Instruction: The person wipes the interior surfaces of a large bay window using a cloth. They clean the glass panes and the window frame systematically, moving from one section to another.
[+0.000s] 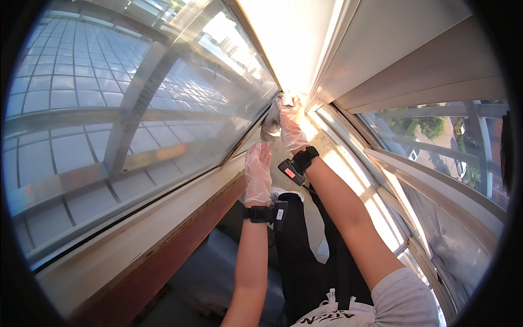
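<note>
My right hand (292, 122), in a thin clear plastic glove, reaches into the corner beside the window frame. Its fingers are closed on a wet-looking grey cloth (271, 122), part of which hangs down on the left. Bright glare partly washes out the fingertips. Lower and to the left is my left hand (258, 169), gloved the same way, with its fingers raised and loosely bent. Nothing shows in it, and it is nearest the window sill (212, 180). To the left stands the large glass pane (184, 102), streaked and hazy.
A pale wall panel (384, 45) rises at the upper right. More windows (441, 135) on the right look down on trees and parked vehicles. A reddish-brown ledge edge (163, 253) runs below the sill. Strapped devices sit on both wrists, a cable (309, 189) at the right one.
</note>
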Motion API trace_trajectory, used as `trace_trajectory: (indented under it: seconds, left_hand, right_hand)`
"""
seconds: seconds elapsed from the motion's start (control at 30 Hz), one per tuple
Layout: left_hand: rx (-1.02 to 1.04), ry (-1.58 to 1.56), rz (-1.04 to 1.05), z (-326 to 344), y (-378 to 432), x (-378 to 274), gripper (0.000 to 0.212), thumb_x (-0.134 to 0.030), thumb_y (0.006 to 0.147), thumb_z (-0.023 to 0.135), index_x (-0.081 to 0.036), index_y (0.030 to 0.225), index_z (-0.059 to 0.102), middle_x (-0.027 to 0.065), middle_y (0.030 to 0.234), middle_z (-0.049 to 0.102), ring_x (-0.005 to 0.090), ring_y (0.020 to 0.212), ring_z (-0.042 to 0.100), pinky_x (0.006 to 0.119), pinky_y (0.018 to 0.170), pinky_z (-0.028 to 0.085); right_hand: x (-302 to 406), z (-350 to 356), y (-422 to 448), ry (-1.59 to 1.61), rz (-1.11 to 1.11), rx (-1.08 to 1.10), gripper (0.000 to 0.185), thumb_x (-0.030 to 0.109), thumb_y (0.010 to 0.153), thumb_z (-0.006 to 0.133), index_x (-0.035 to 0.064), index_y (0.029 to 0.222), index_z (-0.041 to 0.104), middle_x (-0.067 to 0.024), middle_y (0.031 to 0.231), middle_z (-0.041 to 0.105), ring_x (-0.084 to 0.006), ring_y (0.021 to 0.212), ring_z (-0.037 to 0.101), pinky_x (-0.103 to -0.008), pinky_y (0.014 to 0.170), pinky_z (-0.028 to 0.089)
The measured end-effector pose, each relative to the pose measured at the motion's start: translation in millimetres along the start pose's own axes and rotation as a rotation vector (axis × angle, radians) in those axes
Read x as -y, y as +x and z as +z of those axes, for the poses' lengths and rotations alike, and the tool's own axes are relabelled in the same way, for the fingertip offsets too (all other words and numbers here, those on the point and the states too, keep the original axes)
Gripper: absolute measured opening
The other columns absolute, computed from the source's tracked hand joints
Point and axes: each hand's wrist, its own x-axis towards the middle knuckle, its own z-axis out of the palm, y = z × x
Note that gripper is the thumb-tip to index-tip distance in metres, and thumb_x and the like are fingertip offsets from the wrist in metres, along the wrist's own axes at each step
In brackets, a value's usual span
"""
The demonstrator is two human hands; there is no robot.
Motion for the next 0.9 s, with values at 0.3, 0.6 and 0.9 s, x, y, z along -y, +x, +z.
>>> trace_trajectory:
  seconds: [0.3, 0.6, 0.9]
  left_hand:
    - [-0.052, -0.03, -0.033, -8, 37, -15, 0.029, -0.025, 0.09, 0.057, 0.0, 0.104, 0.051, 0.0152, 0.104, 0.059, 0.0232, 0.094, 0.057, 0.026, 0.079, 0.048]
    - [-0.042, -0.048, -0.056, -5, 35, -22, 0.027, -0.032, 0.089, 0.059, -0.006, 0.095, 0.056, 0.0074, 0.093, 0.061, 0.0167, 0.085, 0.059, 0.024, 0.074, 0.048]
    - [-0.084, -0.01, 0.052, -7, 45, -13, 0.022, -0.027, 0.088, 0.062, -0.005, 0.088, 0.059, 0.0061, 0.082, 0.062, 0.0144, 0.073, 0.061, 0.02, 0.064, 0.05]
  right_hand:
    - [-21, -3, 19, 0.858, 0.398, 0.005, 0.026, 0.029, 0.093, 0.05, 0.0048, 0.097, 0.058, -0.0024, 0.079, 0.056, -0.0125, 0.068, 0.051, -0.0242, 0.061, 0.044]
    - [23, -50, -41, 0.195, 0.44, 0.113, 0.02, 0.005, 0.082, 0.06, -0.0034, 0.1, 0.054, -0.0087, 0.091, 0.059, -0.0182, 0.085, 0.058, -0.0304, 0.078, 0.048]
    - [-5, -38, 15, -0.212, 0.017, 0.2, 0.026, 0.012, 0.088, 0.056, 0.0041, 0.112, 0.05, -0.0052, 0.094, 0.057, -0.0151, 0.08, 0.054, -0.0267, 0.073, 0.048]
